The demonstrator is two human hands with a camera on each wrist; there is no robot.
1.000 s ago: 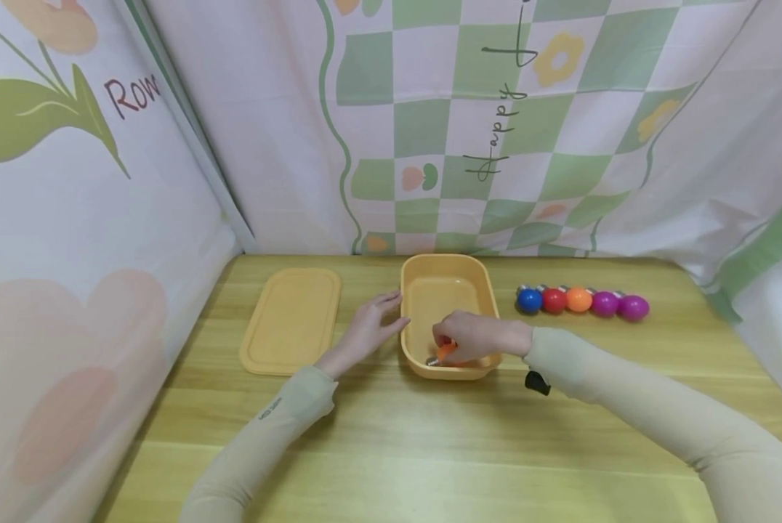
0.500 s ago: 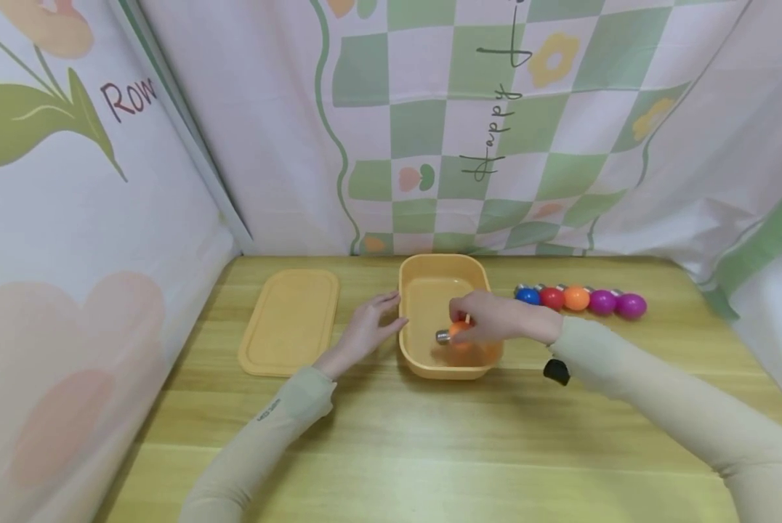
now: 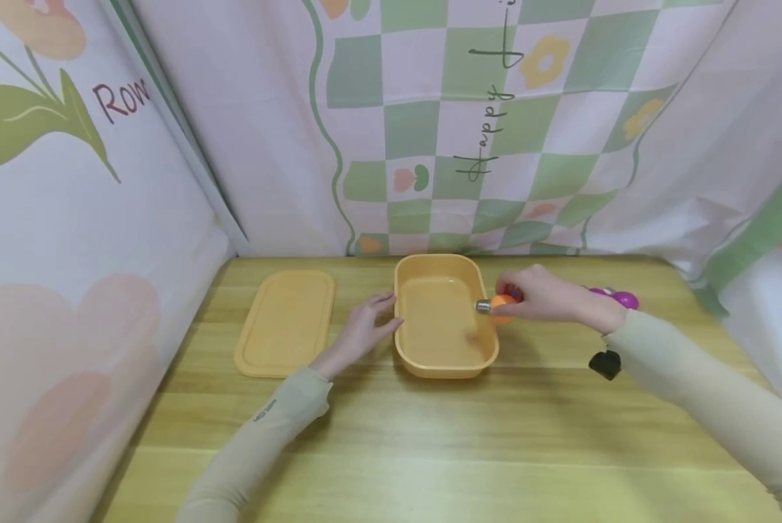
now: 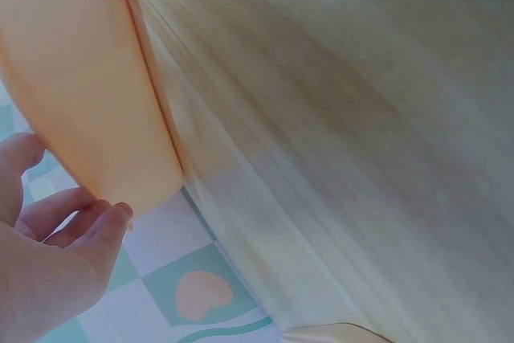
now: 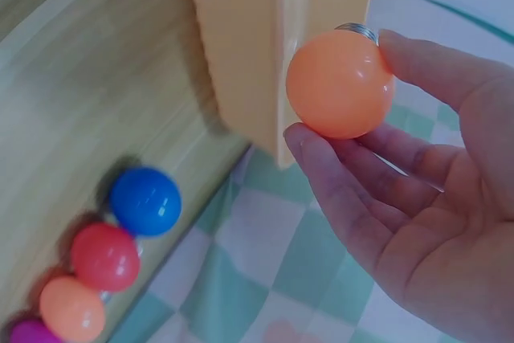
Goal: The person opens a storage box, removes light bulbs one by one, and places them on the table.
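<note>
In the head view my right hand holds an orange light bulb over the right rim of a yellow plastic box, the metal screw base pointing left. The right wrist view shows the bulb pinched between thumb and fingertips. No bulb shows inside the box. My left hand touches the box's left side with fingers fairly straight; in the left wrist view its fingertips rest at the box wall.
A flat yellow lid lies left of the box. To the right, a row of bulbs includes a blue bulb, a red bulb, another orange bulb and purple bulbs. A patterned curtain hangs behind the table.
My right hand has lifted the orange bulb from inside the box and carried it up and right to the right rim. The left hand has stayed at the box's left side.
</note>
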